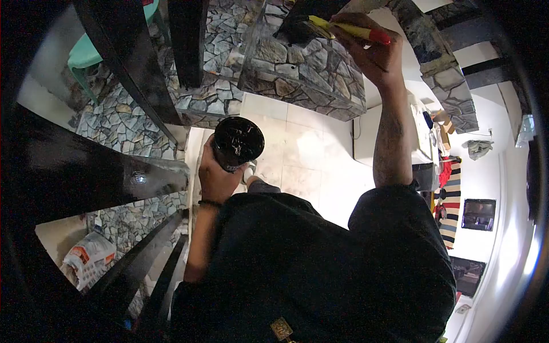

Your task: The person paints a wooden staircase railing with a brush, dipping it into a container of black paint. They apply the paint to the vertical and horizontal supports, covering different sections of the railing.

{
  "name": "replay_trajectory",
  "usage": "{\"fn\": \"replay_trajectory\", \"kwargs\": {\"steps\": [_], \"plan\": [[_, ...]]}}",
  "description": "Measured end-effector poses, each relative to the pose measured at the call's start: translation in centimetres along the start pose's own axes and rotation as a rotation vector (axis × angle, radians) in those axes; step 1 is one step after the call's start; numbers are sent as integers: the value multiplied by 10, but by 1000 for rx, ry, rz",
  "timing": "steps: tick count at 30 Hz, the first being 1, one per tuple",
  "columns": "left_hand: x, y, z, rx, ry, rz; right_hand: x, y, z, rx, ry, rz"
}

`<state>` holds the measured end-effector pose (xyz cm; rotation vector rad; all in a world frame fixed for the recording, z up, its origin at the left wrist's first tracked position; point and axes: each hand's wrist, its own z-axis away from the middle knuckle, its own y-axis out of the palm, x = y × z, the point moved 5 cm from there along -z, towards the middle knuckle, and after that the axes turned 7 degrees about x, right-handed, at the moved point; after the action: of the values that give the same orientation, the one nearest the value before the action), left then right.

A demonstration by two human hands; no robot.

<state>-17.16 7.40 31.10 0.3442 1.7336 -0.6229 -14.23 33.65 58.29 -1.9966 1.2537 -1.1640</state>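
My left hand (218, 174) is wrapped round a black cup (238, 143) with dark, glossy contents and pale streaks inside. At the top right, my right hand (374, 54) grips a paintbrush with a yellow and red handle (357, 32). The brush points left, toward a black area on the stone-patterned block (303, 68); whether its bristles touch that surface cannot be made out. The cup is well below and left of the brush.
Dark glossy beams (108, 177) spread across the left side. A green plastic chair (86, 57) stands at the upper left, and a printed bag (88, 257) lies at the lower left. A white appliance (372, 134) is right of the tiled floor (297, 151).
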Motion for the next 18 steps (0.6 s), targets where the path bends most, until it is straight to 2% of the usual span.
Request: {"fn": "replay_trajectory", "kwargs": {"steps": [5,6,9,12,13,15,16,18], "plan": [[2,3,0,20,-21,6,-13,7,9,44,95,-12],[2,3,0,21,-17,-13,-11,11,10,36,53,-46],[-7,1,0,1,14,-31,-17,7,14,55,58,178],[-8,2,-4,2,30,63,10,-8,24,-56,101,73],[-16,2,-6,13,43,30,9,-14,31,-145,20,-92],[-34,-4,-14,22,59,-49,20,-20,48,-283,-20,-228],[-26,-1,-21,69,71,-7,32,-18,55,-315,30,-311],[-33,-3,-27,6,59,-114,46,-12,73,-356,84,-514]]}}
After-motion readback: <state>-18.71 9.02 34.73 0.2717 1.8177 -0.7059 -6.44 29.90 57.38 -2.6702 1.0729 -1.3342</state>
